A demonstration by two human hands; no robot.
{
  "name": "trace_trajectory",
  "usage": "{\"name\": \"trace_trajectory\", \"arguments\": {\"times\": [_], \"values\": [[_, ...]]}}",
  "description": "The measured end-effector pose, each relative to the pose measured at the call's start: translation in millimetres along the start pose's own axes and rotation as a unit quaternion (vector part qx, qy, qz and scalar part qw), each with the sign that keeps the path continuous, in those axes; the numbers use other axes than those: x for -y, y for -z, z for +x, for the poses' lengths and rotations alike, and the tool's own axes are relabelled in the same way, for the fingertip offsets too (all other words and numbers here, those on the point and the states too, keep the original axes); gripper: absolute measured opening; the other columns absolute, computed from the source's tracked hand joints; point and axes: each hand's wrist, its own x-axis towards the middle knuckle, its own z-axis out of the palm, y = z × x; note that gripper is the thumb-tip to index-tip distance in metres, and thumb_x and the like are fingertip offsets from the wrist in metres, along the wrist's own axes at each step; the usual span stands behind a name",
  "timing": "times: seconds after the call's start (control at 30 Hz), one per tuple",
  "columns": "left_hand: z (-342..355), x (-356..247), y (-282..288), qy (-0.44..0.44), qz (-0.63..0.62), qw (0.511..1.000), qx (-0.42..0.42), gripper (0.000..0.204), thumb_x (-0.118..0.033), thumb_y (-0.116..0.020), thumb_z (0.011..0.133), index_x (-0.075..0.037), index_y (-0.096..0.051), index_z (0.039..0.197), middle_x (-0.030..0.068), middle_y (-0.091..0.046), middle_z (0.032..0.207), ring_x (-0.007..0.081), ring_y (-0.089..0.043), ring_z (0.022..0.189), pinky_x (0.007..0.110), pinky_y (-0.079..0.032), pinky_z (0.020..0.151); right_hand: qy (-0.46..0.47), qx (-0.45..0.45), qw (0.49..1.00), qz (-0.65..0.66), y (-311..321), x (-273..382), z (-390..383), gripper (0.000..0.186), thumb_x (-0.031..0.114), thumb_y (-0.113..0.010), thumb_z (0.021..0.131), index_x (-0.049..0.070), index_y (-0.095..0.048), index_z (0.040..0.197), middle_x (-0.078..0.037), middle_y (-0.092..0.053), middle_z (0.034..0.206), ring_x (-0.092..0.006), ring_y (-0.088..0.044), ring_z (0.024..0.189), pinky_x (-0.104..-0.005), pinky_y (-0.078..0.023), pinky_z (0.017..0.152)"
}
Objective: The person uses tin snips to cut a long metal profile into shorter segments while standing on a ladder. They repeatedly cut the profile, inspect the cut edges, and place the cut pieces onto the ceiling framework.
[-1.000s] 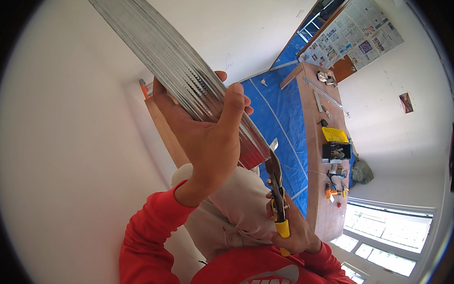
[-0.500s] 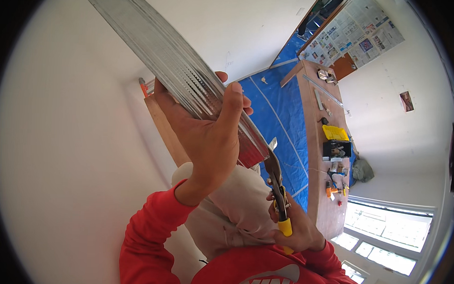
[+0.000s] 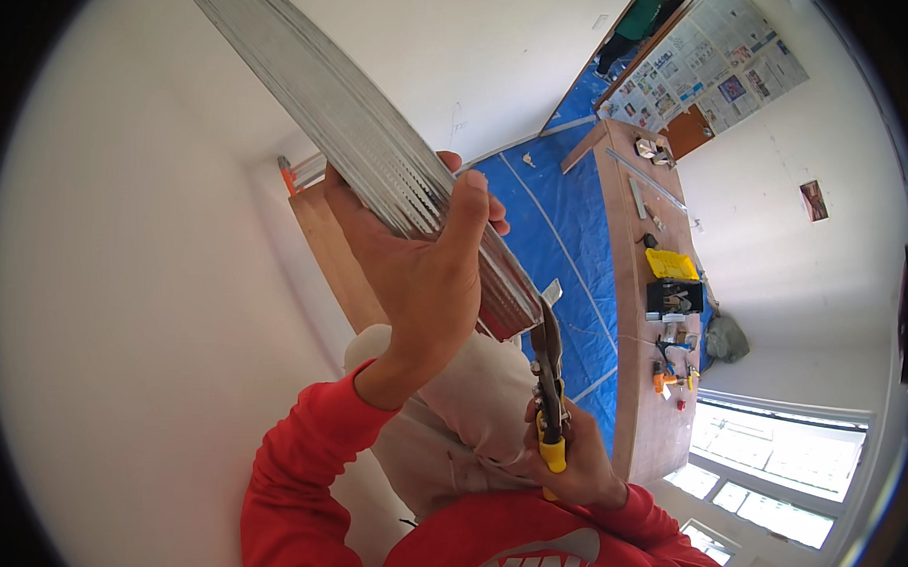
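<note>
A long silvery metal profile (image 3: 331, 89) with a ribbed face slants from the upper left down to the middle of the view. Fingers wrapped round it near its lower end, my left hand (image 3: 420, 257) holds it up over my lap. My right hand (image 3: 580, 453) grips a pair of tin snips (image 3: 548, 372) by its yellow handles. The dark snip blades meet the lower end corner of the profile. Beside the blades a small bent metal flap (image 3: 552, 292) sticks out; whether the blades are closed on metal is not plain.
On the right runs a long wooden counter (image 3: 635, 390) with a black toolbox (image 3: 674, 296), a yellow tray (image 3: 670, 264) and an orange drill (image 3: 663, 379). Blue sheeting (image 3: 565, 247) covers the floor. A wooden board (image 3: 339, 270) stands by the left wall. Another person (image 3: 633, 30) is in the far doorway.
The profile's upper end has shifted slightly right. My right hand and the snips have moved a little left, the snips now more upright. More of the person in the doorway shows.
</note>
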Motion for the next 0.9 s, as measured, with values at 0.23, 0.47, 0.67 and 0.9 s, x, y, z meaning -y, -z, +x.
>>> {"name": "trace_trajectory", "arguments": {"times": [0.23,0.47,0.67,0.9], "values": [[-1.2,1.9,-3.1,0.010,-0.022,0.999,-0.021,0.074,0.007,-0.071,0.094,-0.004,-0.023,0.148,0.0182,-0.061,0.112,0.0189,-0.068,0.071,0.036,-0.062,0.064,0.024,0.015,0.998,0.058,-7.4,-3.5,2.6,0.046,0.010,-0.075,0.080,0.001,-0.056,0.121,-0.003,-0.060,0.082,-0.0109,-0.058,0.074,-0.0293,-0.048,0.069],[-2.5,3.8,0.4,-0.013,-0.033,0.999,-0.020,0.074,0.007,-0.071,0.094,-0.005,-0.022,0.148,0.0177,-0.061,0.111,0.0186,-0.068,0.071,0.037,-0.062,0.063,-0.006,0.008,1.000,0.027,-6.0,-2.9,3.4,0.048,0.014,-0.078,0.079,0.000,-0.057,0.120,-0.003,-0.059,0.081,-0.0122,-0.056,0.076,-0.0321,-0.049,0.073],[4.7,3.1,0.8,-0.003,-0.002,1.000,0.016,0.073,0.005,-0.071,0.094,-0.004,-0.024,0.149,0.0176,-0.062,0.111,0.0189,-0.068,0.073,0.037,-0.062,0.063,0.007,0.026,0.998,0.052,-3.2,-5.1,3.1,0.051,0.015,-0.079,0.082,-0.002,-0.056,0.124,-0.006,-0.060,0.089,-0.0145,-0.056,0.080,-0.0338,-0.050,0.076],[56.9,-21.7,26.1,0.109,0.034,0.976,0.187,0.059,-0.005,-0.073,0.094,0.000,-0.041,0.143,0.0138,-0.064,0.105,0.0176,-0.068,0.072,0.033,-0.058,0.060,-0.011,0.115,0.988,-0.098,34.2,-2.8,-14.5,0.080,0.017,-0.080,0.075,-0.004,-0.044,0.143,-0.017,-0.069,0.104,-0.0316,-0.069,0.092,-0.0397,-0.053,0.083]]}}
